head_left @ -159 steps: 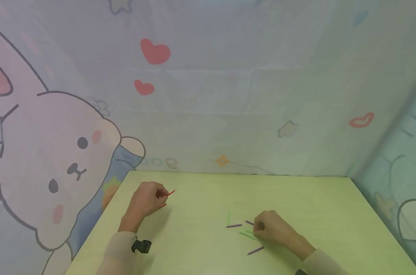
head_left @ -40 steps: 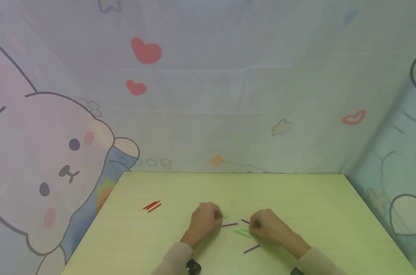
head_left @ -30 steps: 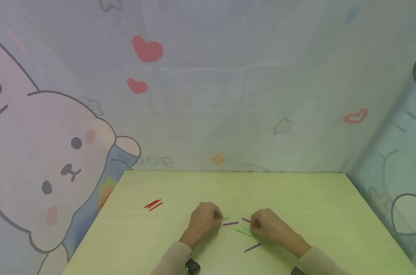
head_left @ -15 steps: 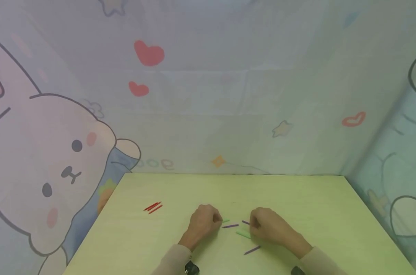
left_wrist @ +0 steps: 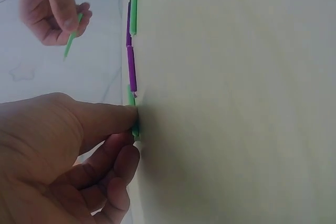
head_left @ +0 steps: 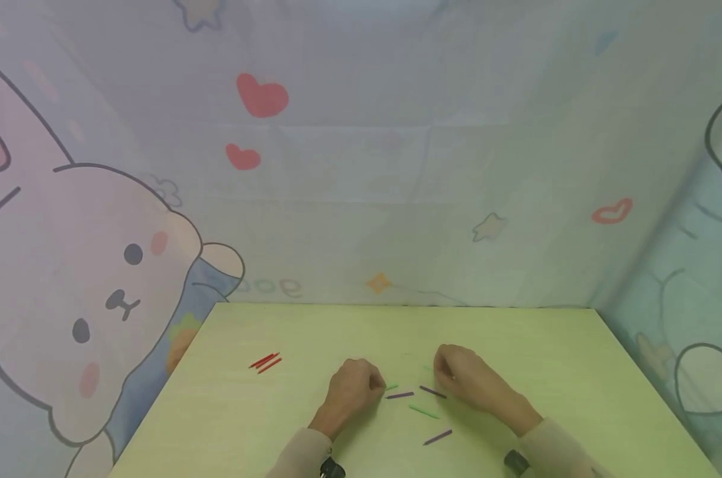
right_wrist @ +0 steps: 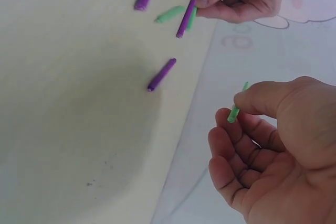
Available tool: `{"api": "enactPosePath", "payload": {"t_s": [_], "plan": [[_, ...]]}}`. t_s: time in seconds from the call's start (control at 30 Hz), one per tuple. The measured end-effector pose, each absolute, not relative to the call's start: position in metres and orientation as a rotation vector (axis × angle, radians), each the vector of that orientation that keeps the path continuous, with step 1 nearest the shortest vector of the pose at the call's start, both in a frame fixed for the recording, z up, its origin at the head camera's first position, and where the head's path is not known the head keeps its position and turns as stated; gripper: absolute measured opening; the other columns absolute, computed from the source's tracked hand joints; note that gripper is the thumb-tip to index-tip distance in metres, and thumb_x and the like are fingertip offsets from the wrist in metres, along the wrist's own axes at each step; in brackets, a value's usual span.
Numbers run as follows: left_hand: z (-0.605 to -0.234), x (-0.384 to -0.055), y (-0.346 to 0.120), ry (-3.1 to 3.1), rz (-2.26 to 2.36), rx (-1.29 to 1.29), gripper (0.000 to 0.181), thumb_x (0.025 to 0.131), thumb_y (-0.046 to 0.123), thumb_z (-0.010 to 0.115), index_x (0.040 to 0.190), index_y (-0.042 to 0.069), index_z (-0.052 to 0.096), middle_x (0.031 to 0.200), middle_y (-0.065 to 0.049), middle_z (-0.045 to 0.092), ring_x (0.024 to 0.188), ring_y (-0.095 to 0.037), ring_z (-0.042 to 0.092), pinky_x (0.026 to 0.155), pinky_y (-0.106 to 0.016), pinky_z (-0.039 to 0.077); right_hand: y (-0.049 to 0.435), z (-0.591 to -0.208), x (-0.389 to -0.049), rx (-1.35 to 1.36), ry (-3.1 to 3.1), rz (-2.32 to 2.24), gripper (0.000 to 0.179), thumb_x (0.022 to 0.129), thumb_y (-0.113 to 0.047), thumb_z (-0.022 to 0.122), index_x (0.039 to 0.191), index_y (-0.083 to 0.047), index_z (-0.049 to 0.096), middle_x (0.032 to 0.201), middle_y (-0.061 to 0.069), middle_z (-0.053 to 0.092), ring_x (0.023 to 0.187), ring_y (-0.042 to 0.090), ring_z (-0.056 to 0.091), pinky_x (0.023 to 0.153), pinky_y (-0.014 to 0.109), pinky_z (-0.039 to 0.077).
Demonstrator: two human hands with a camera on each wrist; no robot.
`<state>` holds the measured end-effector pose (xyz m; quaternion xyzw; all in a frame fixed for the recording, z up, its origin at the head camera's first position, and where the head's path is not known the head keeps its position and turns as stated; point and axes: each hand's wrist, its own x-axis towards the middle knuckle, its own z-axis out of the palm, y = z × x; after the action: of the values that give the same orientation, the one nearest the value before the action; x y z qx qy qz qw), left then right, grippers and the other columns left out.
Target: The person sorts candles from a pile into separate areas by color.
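My left hand pinches a thin green stick between thumb and fingers, low at the table surface. Raised off the table, a second green stick with a narrow pointed end is pinched by thumb and forefinger of my right hand. Between the hands lie a purple stick by the left fingertips and another purple stick by the right hand. Nearer to me are a loose green stick and a third purple stick.
Three red sticks lie side by side on the left of the pale yellow table. Behind the table hangs a cloth printed with a rabbit and hearts. Dark straps with cameras sit on both wrists.
Earlier my left hand set red sticks down at the left, then moved to a green stick. Just now my right hand has lifted a green stick from the group and moved slightly away from me.
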<state>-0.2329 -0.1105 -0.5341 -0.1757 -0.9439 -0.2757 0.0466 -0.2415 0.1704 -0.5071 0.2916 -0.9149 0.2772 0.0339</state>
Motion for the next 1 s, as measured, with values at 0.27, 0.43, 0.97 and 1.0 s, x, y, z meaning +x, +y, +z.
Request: {"api": "enactPosePath", "payload": {"t_s": [0.27,0.43,0.97,1.0], "plan": [[-0.536,-0.230,-0.108,-2.871,-0.858,-0.547,0.020,0.085,-0.006,0.078,0.089,0.010,0.088,0.090,-0.003,0.084,0.082,-0.022,0.081,0.069,-0.033,0.066,0.170,-0.494,-0.260,0.911,-2.677,0.806,0.014,0.105,0.002,0.071,0.103,-0.010,0.066,0.096,-0.005,0.066,0.088,0.010,0.062,0.077,0.030,0.059],[-0.538,-0.231,-0.107,-2.868,-0.850,-0.548,0.019,0.086,-0.005,0.079,0.089,0.011,0.088,0.089,-0.002,0.084,0.082,-0.021,0.081,0.069,-0.031,0.066,0.167,-0.492,-0.270,0.906,-2.653,0.800,0.013,0.104,0.002,0.073,0.105,-0.010,0.067,0.100,-0.004,0.068,0.094,0.013,0.067,0.083,0.032,0.062],[-0.538,-0.227,-0.108,-2.844,-0.821,-0.591,0.027,0.079,-0.009,0.074,0.086,0.012,0.089,0.089,-0.003,0.085,0.077,-0.016,0.080,0.065,-0.025,0.063,0.147,-0.498,-0.313,0.912,-2.650,0.905,0.014,0.099,0.000,0.074,0.106,-0.011,0.067,0.102,-0.002,0.069,0.098,0.016,0.066,0.088,0.037,0.061],[-0.537,-0.227,-0.107,-2.843,-0.818,-0.594,0.026,0.079,-0.008,0.074,0.086,0.012,0.088,0.089,-0.003,0.085,0.077,-0.017,0.080,0.065,-0.025,0.063,0.146,-0.498,-0.314,0.915,-2.653,0.905,0.014,0.099,-0.001,0.074,0.106,-0.011,0.068,0.102,-0.002,0.069,0.098,0.016,0.067,0.088,0.037,0.062]]}}
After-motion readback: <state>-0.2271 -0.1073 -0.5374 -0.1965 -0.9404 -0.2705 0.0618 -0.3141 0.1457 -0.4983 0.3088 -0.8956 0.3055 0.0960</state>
